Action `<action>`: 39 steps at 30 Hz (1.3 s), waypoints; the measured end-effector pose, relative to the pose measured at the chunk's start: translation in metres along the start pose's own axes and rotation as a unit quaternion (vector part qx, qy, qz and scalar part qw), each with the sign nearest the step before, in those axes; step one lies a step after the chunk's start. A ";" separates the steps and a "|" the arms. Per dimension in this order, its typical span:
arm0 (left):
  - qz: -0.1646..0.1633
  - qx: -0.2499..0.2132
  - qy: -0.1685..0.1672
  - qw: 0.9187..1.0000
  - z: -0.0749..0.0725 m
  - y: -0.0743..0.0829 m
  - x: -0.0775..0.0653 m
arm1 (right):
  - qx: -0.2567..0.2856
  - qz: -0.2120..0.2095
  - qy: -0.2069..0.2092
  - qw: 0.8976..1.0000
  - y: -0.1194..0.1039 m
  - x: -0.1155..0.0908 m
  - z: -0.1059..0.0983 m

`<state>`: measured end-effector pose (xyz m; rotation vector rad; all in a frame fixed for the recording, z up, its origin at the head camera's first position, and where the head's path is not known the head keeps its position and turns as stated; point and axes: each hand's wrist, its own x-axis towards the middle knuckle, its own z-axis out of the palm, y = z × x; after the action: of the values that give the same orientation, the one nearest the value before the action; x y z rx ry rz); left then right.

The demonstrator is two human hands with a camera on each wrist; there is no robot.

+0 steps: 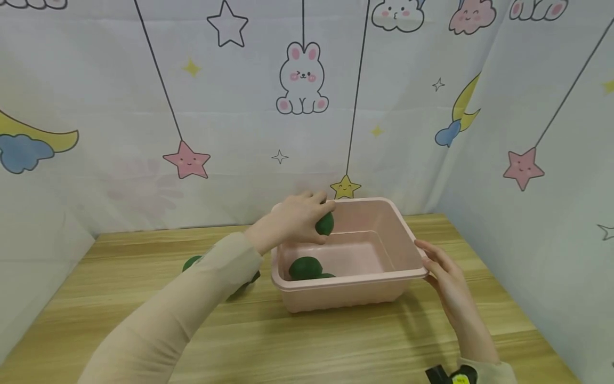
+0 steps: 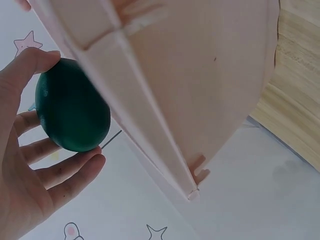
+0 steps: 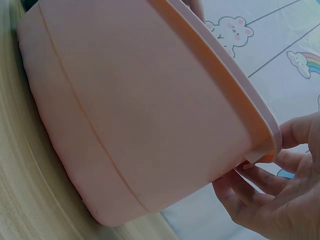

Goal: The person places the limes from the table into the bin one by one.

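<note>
My left hand [image 1: 299, 217] reaches over the left back part of a pink plastic basin [image 1: 345, 294] and holds a smooth dark green egg-shaped object [image 1: 325, 224]. In the left wrist view, thumb and fingers spread around this egg-shaped object [image 2: 72, 107], close to the basin's rim [image 2: 145, 105]. Inside the basin, another green rounded object [image 1: 305, 268] lies at the front left, with part of one more beside it. My right hand [image 1: 448, 272] grips the basin's right rim, thumb on top and fingers beneath, as the right wrist view also shows.
Left of the basin, a green rounded object [image 1: 192, 262] and a dark green item [image 1: 244, 285] lie on the wooden table [image 1: 336, 346], partly hidden by my left sleeve [image 1: 192, 304]. A white cartoon-print cloth [image 1: 240, 117] hangs behind the table and along its right side.
</note>
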<state>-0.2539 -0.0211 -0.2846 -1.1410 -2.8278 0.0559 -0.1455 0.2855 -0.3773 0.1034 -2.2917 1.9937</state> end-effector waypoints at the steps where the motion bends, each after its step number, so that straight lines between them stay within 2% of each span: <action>1: 0.003 0.000 -0.003 1.000 0.000 0.001 0.001 | 0.000 0.000 0.001 1.000 0.000 0.000 0.000; 18: 0.041 0.030 -0.031 0.998 0.003 0.004 0.017 | -0.016 0.012 0.002 1.000 -0.002 0.000 0.001; 28: 0.041 0.029 -0.060 0.997 0.004 0.008 0.023 | -0.021 0.014 0.003 1.000 -0.002 0.000 0.001; 39: 0.040 0.034 -0.067 0.996 0.005 0.013 0.027 | -0.016 0.011 0.002 1.000 -0.002 0.000 0.001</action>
<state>-0.2645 0.0071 -0.2889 -1.2807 -2.8677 0.2396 -0.1452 0.2843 -0.3757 0.0713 -2.3325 1.9639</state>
